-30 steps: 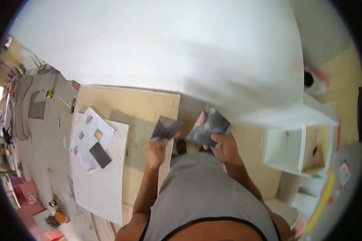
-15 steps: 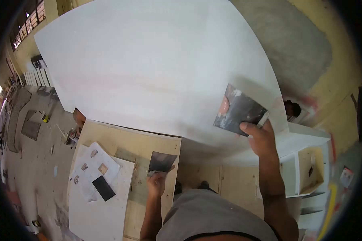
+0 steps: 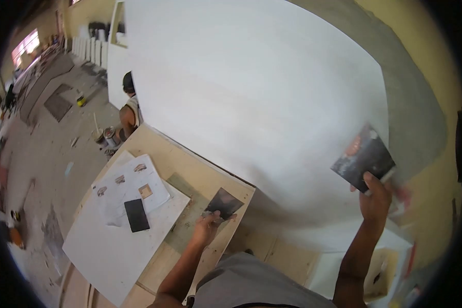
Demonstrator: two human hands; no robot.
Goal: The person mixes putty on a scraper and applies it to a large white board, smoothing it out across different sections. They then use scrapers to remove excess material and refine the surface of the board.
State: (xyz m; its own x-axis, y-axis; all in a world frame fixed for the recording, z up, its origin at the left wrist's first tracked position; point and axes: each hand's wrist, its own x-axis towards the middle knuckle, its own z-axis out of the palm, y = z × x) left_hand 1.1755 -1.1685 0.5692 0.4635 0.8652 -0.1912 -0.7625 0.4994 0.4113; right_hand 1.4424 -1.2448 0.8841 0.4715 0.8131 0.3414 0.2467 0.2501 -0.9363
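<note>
Freeing far edges, presumably, my left hand (image 3: 206, 229) clamps a small plate (image 3: 227, 203), right hand (image 3: 376, 201) a large plate (image 3: 365, 160), before the panel (image 3: 262, 87).

A window (image 3: 24, 47) glows brightly at the upper left, and white slats (image 3: 90, 50) stand in a row before a yellowish wall (image 3: 90, 19). The grey floor (image 3: 51, 159), darkly stained, spreads beside a plywood counter (image 3: 169, 154).
</note>
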